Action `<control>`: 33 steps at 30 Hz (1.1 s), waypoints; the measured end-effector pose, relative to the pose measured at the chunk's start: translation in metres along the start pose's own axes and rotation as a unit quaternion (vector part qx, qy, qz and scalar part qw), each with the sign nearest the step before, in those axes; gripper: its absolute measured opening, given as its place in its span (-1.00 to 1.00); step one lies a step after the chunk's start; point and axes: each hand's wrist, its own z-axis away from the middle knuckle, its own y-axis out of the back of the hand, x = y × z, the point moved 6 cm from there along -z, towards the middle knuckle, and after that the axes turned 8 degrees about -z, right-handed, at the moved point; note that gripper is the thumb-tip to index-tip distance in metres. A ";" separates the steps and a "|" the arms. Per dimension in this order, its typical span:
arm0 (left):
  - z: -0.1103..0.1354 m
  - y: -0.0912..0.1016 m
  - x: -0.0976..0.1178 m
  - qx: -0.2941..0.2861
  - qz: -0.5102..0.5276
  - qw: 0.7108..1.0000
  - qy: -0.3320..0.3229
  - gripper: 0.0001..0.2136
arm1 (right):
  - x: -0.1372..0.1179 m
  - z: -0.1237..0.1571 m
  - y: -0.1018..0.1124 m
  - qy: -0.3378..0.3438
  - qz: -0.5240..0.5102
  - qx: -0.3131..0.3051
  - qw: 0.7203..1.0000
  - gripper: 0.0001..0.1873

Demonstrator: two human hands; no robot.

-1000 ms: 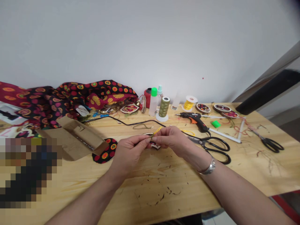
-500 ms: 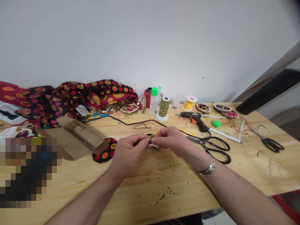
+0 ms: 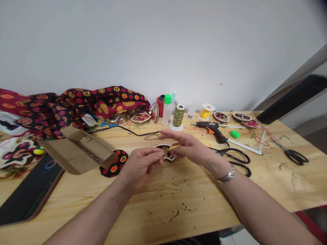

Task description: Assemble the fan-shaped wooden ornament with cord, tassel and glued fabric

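My left hand [image 3: 143, 165] is closed in a pinch near the middle of the table, gripping a yellow cord [image 3: 174, 147] at its fingertips. A bit of olive thread seems to be at the pinched end, too small to make out fully. The cord's other end reaches toward my right hand [image 3: 190, 148], whose fingers are stretched out and apart. Under and behind the fingertips lies a fan-shaped patterned ornament [image 3: 168, 157] with a white rim, partly covered by both hands. Large black-handled scissors [image 3: 236, 157] lie beside my right wrist, their blades hidden.
An open cardboard box [image 3: 76, 153] and round patterned fabric [image 3: 114, 165] lie left, near a dark phone-like slab [image 3: 30, 190]. Behind stand an olive thread cone [image 3: 178, 116], bottles [image 3: 167, 110] and a yellow spool [image 3: 205, 111]. A glue gun [image 3: 213, 130] and smaller scissors [image 3: 296, 156] lie right.
My right hand has opened from its pinch, its fingers now extended and slightly raised. The left hand keeps pinching, and more of the ornament and yellow cord shows between the hands.
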 end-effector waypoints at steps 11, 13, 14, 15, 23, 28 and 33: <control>0.003 -0.006 0.000 -0.042 0.009 0.999 0.012 -0.84 | 0.017 -0.006 0.006 -0.038 -0.026 -0.018 0.999 -0.84; 0.003 -0.007 0.000 -0.044 0.011 0.999 0.012 -0.85 | 0.018 -0.006 0.007 -0.040 -0.023 -0.008 0.999 -0.87; 0.003 -0.007 0.000 -0.045 0.010 0.999 0.012 -0.85 | 0.018 -0.006 0.007 -0.039 -0.017 -0.005 0.999 -0.86; 0.003 -0.007 0.000 -0.046 0.008 0.999 0.011 -0.85 | 0.017 -0.005 0.006 -0.038 -0.011 -0.005 0.999 -0.85; 0.004 -0.006 0.001 -0.027 -0.015 0.999 0.012 -0.86 | 0.015 -0.004 0.003 -0.026 -0.005 -0.012 1.000 -0.82; 0.003 -0.006 0.002 -0.021 -0.010 1.000 0.002 -0.86 | 0.017 -0.005 0.004 -0.018 -0.006 -0.004 1.000 -0.82; 0.001 -0.004 0.002 -0.026 0.003 0.999 -0.023 -0.85 | 0.015 -0.006 0.006 -0.015 0.017 0.027 0.999 -0.87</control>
